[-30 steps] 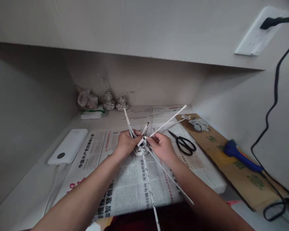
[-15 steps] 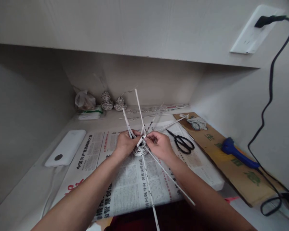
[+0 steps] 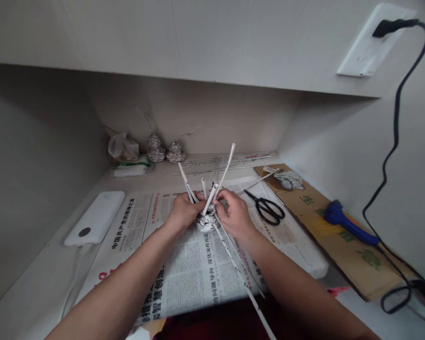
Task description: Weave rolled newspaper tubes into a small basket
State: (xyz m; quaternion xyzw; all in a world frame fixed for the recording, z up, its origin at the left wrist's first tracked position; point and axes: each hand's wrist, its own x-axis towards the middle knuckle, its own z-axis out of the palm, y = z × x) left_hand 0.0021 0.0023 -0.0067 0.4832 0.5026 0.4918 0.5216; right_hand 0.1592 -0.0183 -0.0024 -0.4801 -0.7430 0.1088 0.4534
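L hand (image 3: 184, 212) part-hides woven pc (image 3: 206, 223).

Looks like a craft nook, home or workshop unclear: woven paper piece (image 3: 206, 223) at centre, newspaper (image 3: 187, 276) spread beneath, scissors (image 3: 259, 202) right of centre, corded blue tool (image 3: 357, 233) lower right, wall socket (image 3: 366, 54) upper right.

The left hand (image 3: 186, 210) grips a small woven paper body (image 3: 206, 224) at its rim. The right hand (image 3: 233, 211) pinches an upright paper tube (image 3: 227, 165) at its base. Newspaper (image 3: 184, 269) lies beneath. Black-handled scissors (image 3: 269, 210) rest right of the hands, beside a cardboard sheet (image 3: 315, 224). Two gourd-shaped woven pieces (image 3: 156, 153) stand at the rear left.
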